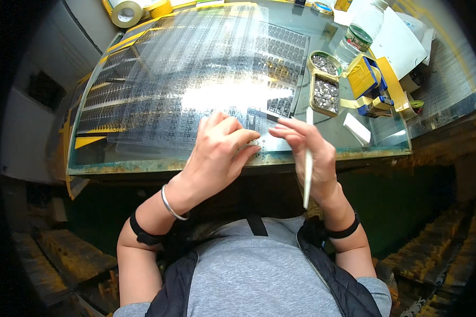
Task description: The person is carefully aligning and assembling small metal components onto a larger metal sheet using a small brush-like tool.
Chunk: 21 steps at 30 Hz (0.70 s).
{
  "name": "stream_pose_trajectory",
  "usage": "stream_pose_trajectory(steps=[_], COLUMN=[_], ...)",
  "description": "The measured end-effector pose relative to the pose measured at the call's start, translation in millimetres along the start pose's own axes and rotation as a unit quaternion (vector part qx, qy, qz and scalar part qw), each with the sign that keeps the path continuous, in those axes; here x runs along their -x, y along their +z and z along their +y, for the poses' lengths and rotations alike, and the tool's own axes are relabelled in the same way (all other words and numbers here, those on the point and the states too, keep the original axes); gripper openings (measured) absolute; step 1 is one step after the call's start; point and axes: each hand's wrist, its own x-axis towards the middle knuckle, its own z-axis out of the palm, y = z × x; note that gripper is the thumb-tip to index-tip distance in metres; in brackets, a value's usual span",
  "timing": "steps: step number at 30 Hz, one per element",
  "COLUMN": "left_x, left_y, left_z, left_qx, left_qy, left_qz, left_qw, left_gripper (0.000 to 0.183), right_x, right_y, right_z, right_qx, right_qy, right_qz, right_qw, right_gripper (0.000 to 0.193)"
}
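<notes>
Clear plastic sheets printed with rows of dark patterns (158,90) lie in a layered stack on the glass tabletop. At their near right corner is my left hand (214,150); its thumb and forefinger tips are apart, and its other fingers are curled. Small dark dots (263,141) show beside those fingertips. Nothing is visible between them. A slim white pen-like stick (308,182) rests upright in my right hand (317,153), against the palm. The right thumb and forefinger reach left toward the dots; whether they touch the sheet I cannot tell.
Two small tins (325,94) of tiny silvery pieces stand to the right. Next to them are a yellow-and-blue tape dispenser (366,79), a clear bottle (357,39) and a folded white paper (357,129). Tape rolls (127,14) sit at the far left. The glass table edge (354,154) runs before me.
</notes>
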Motion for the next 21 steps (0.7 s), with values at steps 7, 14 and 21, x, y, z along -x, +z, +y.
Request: stream_pose_trajectory(steps=[7, 14, 21], left_x=[-21.9, -29.0, -20.2], left_y=[-3.6, 1.1, 9.1], left_z=[-12.9, -13.5, -12.8], left_qx=[0.106, 0.028, -0.048], left_qy=[-0.055, 0.073, 0.128], left_qz=[-0.158, -0.162, -0.150], left_qw=[0.980, 0.984, 0.979], left_gripper=[0.008, 0.011, 0.012], right_x=[-2.2, -1.5, -2.3], right_y=[-1.9, -1.8, -0.2], right_z=[6.8, 7.4, 7.1], right_qx=[0.059, 0.029, 0.039], right_qy=[-0.025, 0.021, 0.000], right_qz=[-0.116, -0.121, -0.108], right_qw=[0.991, 0.992, 0.993], right_gripper=[0.035, 0.032, 0.031])
